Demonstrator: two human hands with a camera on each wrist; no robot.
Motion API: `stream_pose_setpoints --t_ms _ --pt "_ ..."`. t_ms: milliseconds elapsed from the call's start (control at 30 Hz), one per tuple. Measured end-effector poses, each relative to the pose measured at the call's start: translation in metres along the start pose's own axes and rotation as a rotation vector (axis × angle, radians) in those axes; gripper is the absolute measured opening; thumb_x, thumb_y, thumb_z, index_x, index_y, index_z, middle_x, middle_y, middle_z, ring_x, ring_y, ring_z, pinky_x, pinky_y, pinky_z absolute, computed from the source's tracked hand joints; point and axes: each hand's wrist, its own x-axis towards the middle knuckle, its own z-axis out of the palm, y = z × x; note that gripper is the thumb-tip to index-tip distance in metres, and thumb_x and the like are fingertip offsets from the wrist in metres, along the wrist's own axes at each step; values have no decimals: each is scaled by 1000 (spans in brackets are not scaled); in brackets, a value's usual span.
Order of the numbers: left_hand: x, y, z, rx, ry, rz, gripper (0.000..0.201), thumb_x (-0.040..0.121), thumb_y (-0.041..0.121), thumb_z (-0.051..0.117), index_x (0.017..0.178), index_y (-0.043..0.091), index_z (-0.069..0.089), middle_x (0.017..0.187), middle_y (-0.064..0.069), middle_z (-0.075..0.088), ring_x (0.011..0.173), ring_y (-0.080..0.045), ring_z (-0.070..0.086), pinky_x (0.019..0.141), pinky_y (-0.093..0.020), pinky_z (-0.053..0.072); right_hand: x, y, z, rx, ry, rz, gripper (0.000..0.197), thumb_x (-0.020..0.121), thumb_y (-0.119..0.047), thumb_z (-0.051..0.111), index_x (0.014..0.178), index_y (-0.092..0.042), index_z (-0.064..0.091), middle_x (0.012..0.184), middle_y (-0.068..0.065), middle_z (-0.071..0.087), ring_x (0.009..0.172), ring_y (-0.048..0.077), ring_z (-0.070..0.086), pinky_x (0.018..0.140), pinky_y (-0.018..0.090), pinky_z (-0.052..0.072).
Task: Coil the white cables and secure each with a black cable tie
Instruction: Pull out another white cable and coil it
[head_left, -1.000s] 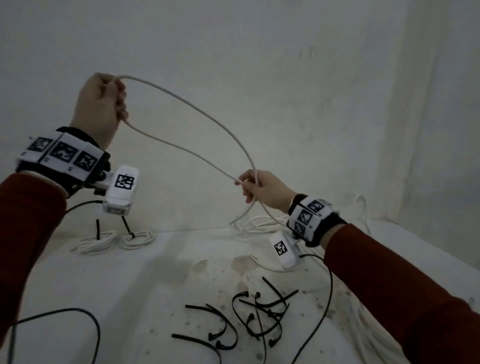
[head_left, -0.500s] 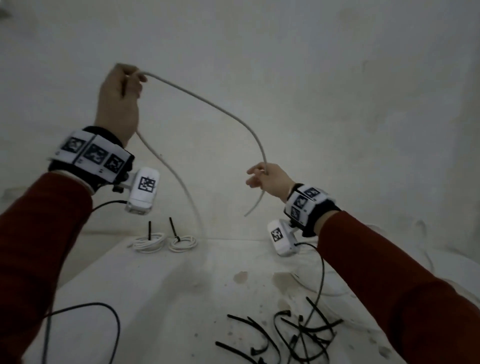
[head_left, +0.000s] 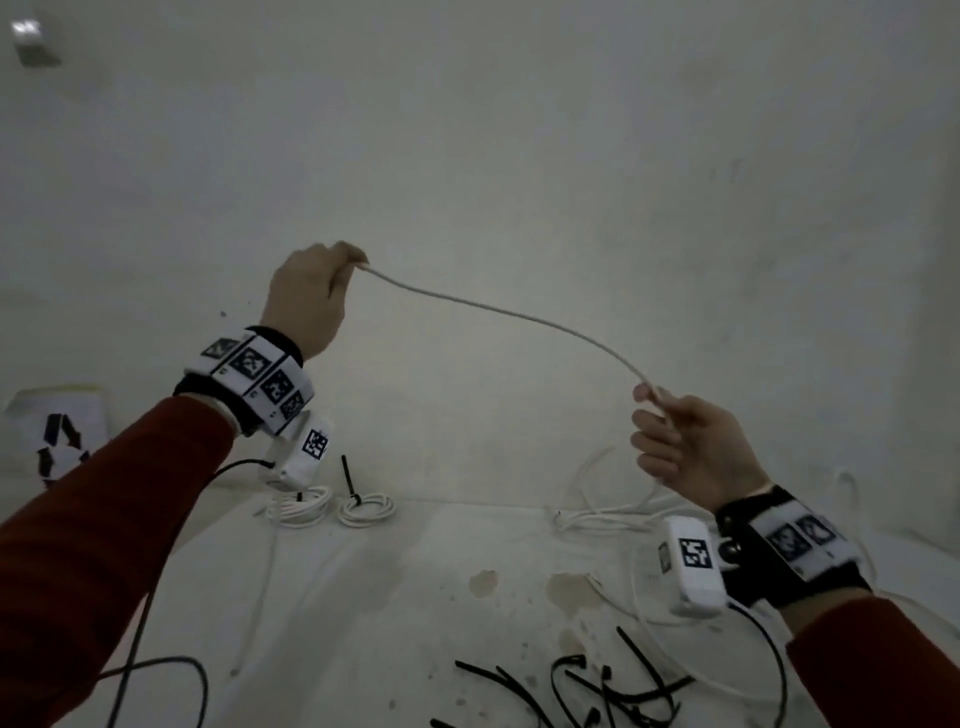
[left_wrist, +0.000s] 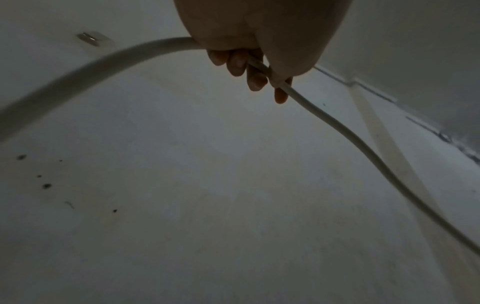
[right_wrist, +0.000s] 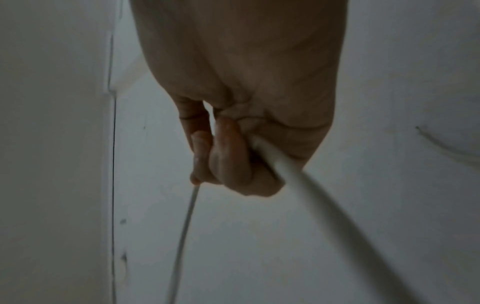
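A white cable (head_left: 498, 312) hangs in a shallow arc in the air between my two hands. My left hand (head_left: 311, 291) grips one stretch of it, raised at the left. In the left wrist view the cable (left_wrist: 337, 127) runs through my curled left hand (left_wrist: 254, 70). Lower at the right, my right hand (head_left: 685, 441) pinches the cable's other stretch, and the right wrist view shows the cable (right_wrist: 306, 185) leaving my curled right hand (right_wrist: 233, 160). Several loose black cable ties (head_left: 597, 691) lie on the white table (head_left: 363, 623) in front.
Two coiled white cables, each with a black tie, (head_left: 363, 509) (head_left: 301, 512) lie at the table's back left. A heap of loose white cable (head_left: 608, 509) lies at the back right. Thin black sensor wires (head_left: 156, 686) trail from both wrists. A white wall stands close behind.
My left hand has come down and toward the middle. My right hand has moved right and down, drawing the cable out from a tall loop into a shallow arc.
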Motion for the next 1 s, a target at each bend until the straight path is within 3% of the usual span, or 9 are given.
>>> stream_pose_setpoints --t_ms 100,233,333,400,500,567,667,833,1000 --pt "-14 9 18 96 -102 93 41 94 32 34 101 6 65 74 -17 56 68 -34 52 62 -42 42 -16 -14 3 106 -162 -90 45 106 -32 17 144 -16 33 65 5 31 53 18 28 52 31 25" --pt "-33 19 40 181 -186 228 44 94 37 34 90 7 66 67 -14 55 56 -31 49 51 -36 38 -32 -36 30 176 -53 -313 36 94 -14 38 119 6 54 71 9 48 62 20 38 61 32 35" --pt "-46 22 53 235 -241 356 43 92 35 35 80 8 66 61 -11 52 51 -27 48 47 -31 33 -35 -49 55 158 138 -536 42 80 -2 58 122 4 54 72 3 53 59 15 45 58 26 45" --pt "-54 28 59 258 -250 475 44 92 37 33 76 11 65 62 -8 53 54 -26 48 51 -30 28 -30 -52 71 66 220 -630 36 89 -19 51 123 -9 53 63 -5 54 50 8 44 53 19 45" --pt "-62 39 60 227 -274 628 54 100 41 20 75 16 62 65 -4 54 58 -25 48 51 -31 30 -23 -51 85 -11 322 -688 43 85 -42 43 122 -23 53 47 -9 39 38 4 30 40 14 32" --pt "-67 47 59 206 -273 717 58 102 39 12 75 19 59 65 -2 54 59 -24 46 50 -31 34 -20 -51 87 -42 353 -726 39 92 -43 40 122 -22 54 48 -8 34 41 6 27 42 16 31" --pt "-75 62 54 172 -274 831 50 104 32 11 78 24 53 69 2 54 65 -19 40 51 -30 36 -14 -50 86 -105 372 -776 30 102 -28 34 118 -15 56 60 -8 52 52 7 44 59 19 44" --pt "-84 91 42 128 -335 951 44 103 31 16 82 28 54 74 7 53 70 -16 38 57 -27 35 3 -34 85 -512 524 -837 18 101 -14 42 104 -10 60 94 -1 74 83 14 68 81 24 50" --pt "-82 115 29 63 -308 1014 39 104 26 19 85 27 52 75 6 54 72 -16 37 63 -25 25 21 -12 79 -1054 545 -658 18 98 1 45 88 -9 55 89 10 70 71 16 69 73 25 55"
